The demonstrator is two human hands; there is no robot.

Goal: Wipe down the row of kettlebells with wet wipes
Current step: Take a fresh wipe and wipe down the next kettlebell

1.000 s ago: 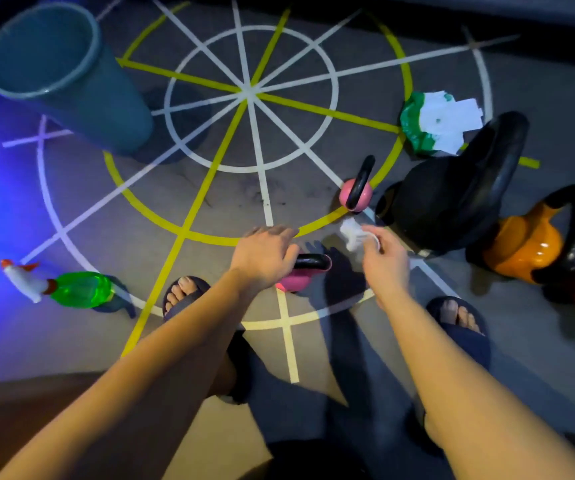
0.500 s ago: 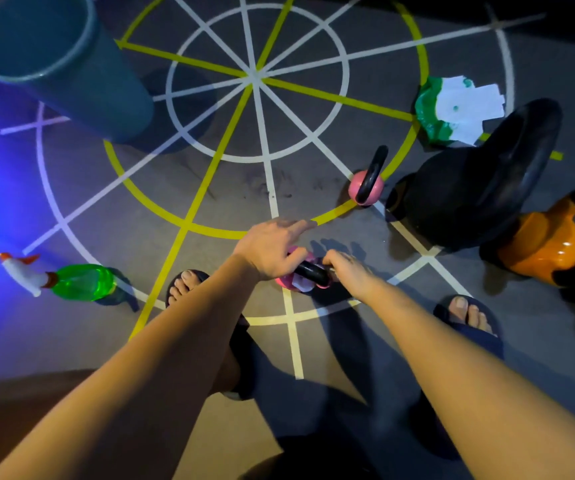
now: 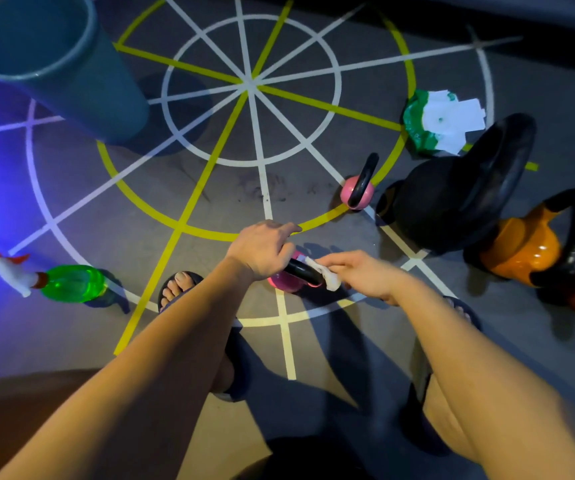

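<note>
Head: left hand (image 3: 262, 252) half-hides nearest kettlebell (image 3: 283, 283).

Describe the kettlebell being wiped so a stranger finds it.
From the big black kettlebell, come toward the feet to a small pink kettlebell. Unlike the other pink kettlebell, the left hand holds its handle, the right hand holds a wipe to it.
</note>
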